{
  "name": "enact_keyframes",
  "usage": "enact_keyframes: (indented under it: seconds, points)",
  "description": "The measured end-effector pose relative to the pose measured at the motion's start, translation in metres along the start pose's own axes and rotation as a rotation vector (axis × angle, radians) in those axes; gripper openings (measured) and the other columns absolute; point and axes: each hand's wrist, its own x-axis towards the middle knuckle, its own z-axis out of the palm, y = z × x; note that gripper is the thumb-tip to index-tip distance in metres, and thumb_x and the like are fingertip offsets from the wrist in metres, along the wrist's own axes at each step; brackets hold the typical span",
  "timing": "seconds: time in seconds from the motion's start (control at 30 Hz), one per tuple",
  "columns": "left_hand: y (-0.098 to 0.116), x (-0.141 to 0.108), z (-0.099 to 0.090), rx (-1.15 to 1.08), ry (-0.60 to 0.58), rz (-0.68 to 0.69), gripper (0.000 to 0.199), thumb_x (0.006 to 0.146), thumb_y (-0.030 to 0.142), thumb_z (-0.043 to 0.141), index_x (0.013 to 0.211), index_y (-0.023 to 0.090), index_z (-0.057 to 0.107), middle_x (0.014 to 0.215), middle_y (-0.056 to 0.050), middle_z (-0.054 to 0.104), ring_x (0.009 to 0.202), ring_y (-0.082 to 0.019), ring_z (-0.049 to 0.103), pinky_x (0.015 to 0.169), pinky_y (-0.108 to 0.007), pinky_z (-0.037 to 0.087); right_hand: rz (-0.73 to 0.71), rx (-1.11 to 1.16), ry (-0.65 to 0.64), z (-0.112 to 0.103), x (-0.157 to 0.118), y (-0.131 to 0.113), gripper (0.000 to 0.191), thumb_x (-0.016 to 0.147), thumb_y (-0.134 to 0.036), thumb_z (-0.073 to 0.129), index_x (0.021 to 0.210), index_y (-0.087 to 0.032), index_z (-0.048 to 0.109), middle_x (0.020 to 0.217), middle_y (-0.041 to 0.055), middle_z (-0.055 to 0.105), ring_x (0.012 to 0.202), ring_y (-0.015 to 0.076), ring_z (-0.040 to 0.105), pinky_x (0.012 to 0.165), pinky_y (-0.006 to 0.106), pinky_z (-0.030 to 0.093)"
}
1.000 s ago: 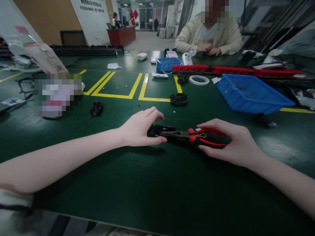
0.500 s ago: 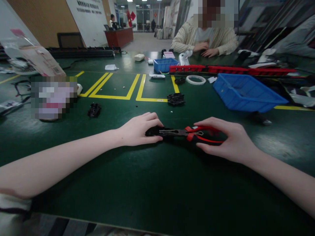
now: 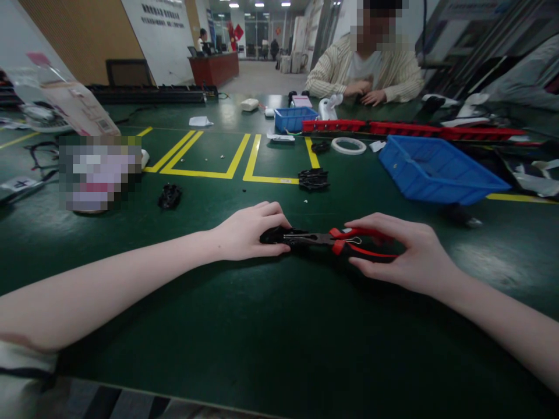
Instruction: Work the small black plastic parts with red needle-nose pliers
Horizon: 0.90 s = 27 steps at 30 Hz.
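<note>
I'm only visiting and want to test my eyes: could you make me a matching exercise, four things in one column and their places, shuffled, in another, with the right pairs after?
Things
1. Long-nosed metal pliers with red-and-black handles
2. Small black piece, partly hidden
3. Large blue plastic bin
4. Flat white ring

Places
A. Rightmost of the four
B. In the left hand
C. Near the long red strip, left of the bin
D. In the right hand

Pairs: 1-D, 2-B, 3-A, 4-C
</note>
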Motion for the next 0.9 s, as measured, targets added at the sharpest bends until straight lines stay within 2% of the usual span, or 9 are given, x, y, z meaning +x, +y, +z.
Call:
enact_keyframes:
  seconds: [0.27,0.37,0.43,0.47,0.57,0.63,0.7,0.8,0.9]
  points:
    - [-0.003,0.0,0.004,0.015,0.04,0.034,0.037,0.089,0.045,0.062,0.113,0.017,0.063,0.108,-0.007,0.058,0.097,-0.021,0.058,0.081,-0.032,0.049,-0.096,-0.069,0.025,0.0,0.001,0.006,0.037,0.075,-0.039,0.071,0.109,-0.027,0.062,0.101,0.0052,0.071,0.082,0.0257,0.07,0.066,0.038,0.059]
    - [-0.005,0.002,-0.001,0.019,0.054,0.015,0.061,0.082,0.058,0.066,0.127,0.017,0.056,0.119,-0.009,0.057,0.098,-0.023,0.06,0.084,-0.034,0.05,-0.083,-0.121,0.023,0.001,0.002,0.012,0.039,0.073,-0.037,0.072,0.11,-0.03,0.061,0.102,0.0044,0.071,0.082,0.0249,0.07,0.065,0.033,0.059]
    - [-0.009,-0.002,-0.012,0.036,0.092,-0.011,0.079,0.079,0.065,0.065,0.138,0.016,0.045,0.128,-0.012,0.053,0.099,-0.024,0.061,0.085,-0.036,0.05,-0.075,-0.125,0.056,0.002,0.002,0.016,0.04,0.072,-0.043,0.071,0.108,-0.031,0.062,0.102,0.0032,0.071,0.081,0.026,0.07,0.067,0.036,0.058]
    - [-0.013,-0.007,-0.021,0.069,0.123,-0.024,0.081,0.08,0.066,0.063,0.14,0.016,0.042,0.13,-0.012,0.052,0.1,-0.025,0.061,0.086,-0.037,0.05,-0.054,-0.128,0.062,0.003,0.001,0.017,0.039,0.072,-0.044,0.07,0.109,-0.032,0.061,0.102,0.0028,0.071,0.081,0.0258,0.07,0.07,0.037,0.058]
    - [-0.042,-0.036,-0.057,0.32,0.253,-0.123,0.057,0.091,0.055,0.053,0.133,0.016,0.049,0.13,-0.013,0.052,0.114,-0.028,0.054,0.094,-0.041,0.045,0.003,-0.117,0.084,0.003,-0.001,0.016,0.037,0.075,-0.046,0.067,0.109,-0.033,0.061,0.103,0.0022,0.07,0.079,0.0249,0.069,0.073,0.039,0.056]
    - [-0.074,-0.063,-0.083,0.518,0.353,-0.337,0.046,0.093,0.048,0.05,0.128,0.018,0.054,0.132,-0.014,0.05,0.122,-0.031,0.048,0.101,-0.047,0.039,0.043,-0.098,0.103,0.003,-0.001,0.013,0.037,0.075,-0.046,0.066,0.109,-0.034,0.061,0.103,0.0019,0.069,0.08,0.0255,0.069,0.075,0.04,0.055]
    - [-0.11,-0.091,-0.104,0.613,0.409,-0.595,0.051,0.09,0.05,0.051,0.129,0.016,0.054,0.134,-0.017,0.047,0.123,-0.035,0.046,0.103,-0.049,0.037,0.075,-0.082,0.121,0.004,-0.001,0.01,0.037,0.075,-0.045,0.066,0.11,-0.035,0.061,0.105,0.0018,0.069,0.083,0.027,0.068,0.08,0.042,0.055]
    - [-0.154,-0.121,-0.121,0.672,0.304,-0.864,0.068,0.083,0.058,0.056,0.137,0.016,0.049,0.14,-0.021,0.038,0.127,-0.044,0.039,0.104,-0.055,0.034,0.098,-0.079,0.137,0.008,-0.003,0.014,0.038,0.073,-0.044,0.067,0.11,-0.038,0.06,0.107,0.0019,0.068,0.09,0.0305,0.068,0.084,0.048,0.054]
    - [-0.178,-0.134,-0.127,0.69,0.225,-0.96,0.073,0.081,0.06,0.056,0.139,0.017,0.047,0.144,-0.022,0.033,0.128,-0.048,0.036,0.104,-0.059,0.031,0.129,-0.055,0.122,0.01,-0.006,0.029,0.041,0.072,-0.049,0.068,0.111,-0.041,0.059,0.109,0.0041,0.067,0.094,0.0334,0.067,0.079,0.051,0.055]
